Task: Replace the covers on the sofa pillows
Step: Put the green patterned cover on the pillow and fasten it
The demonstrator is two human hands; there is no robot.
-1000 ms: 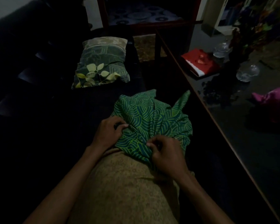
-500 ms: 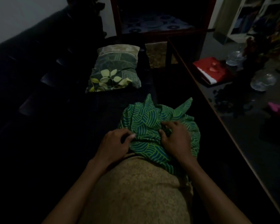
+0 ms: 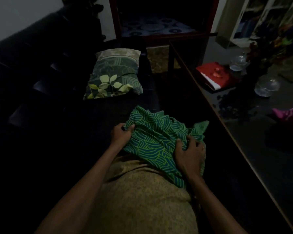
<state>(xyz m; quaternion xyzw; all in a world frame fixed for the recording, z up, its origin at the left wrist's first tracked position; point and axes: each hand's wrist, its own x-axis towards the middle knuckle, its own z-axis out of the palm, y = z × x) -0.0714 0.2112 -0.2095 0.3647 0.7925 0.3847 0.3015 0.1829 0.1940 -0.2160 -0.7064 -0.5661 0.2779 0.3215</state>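
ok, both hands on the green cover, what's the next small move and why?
Probably draw the green cover further toward the body over the tan pillow. It sits bunched on the pillow's far end only, most of the pillow bare. The left hand pinches its left edge, the right hand grips its right side, so both are placed to pull.

Landmark: the cover [image 3: 159,141], bunched on the far end of the bare pillow [image 3: 142,200].
Bare pillow: on the sofa [image 3: 49,149], nearer the camera than the cover.
Left hand [image 3: 121,135]: on the cover's left edge.
Right hand [image 3: 189,152]: on the cover's right side.
Second pillow [image 3: 113,76]: beyond the cover, further along the sofa, apart from it.
Table [image 3: 260,157]: right of the cover, alongside the sofa.
Book [image 3: 215,77]: on the table, beyond and right of the cover.
Glass bowl [image 3: 266,86]: on the table, right of the book.
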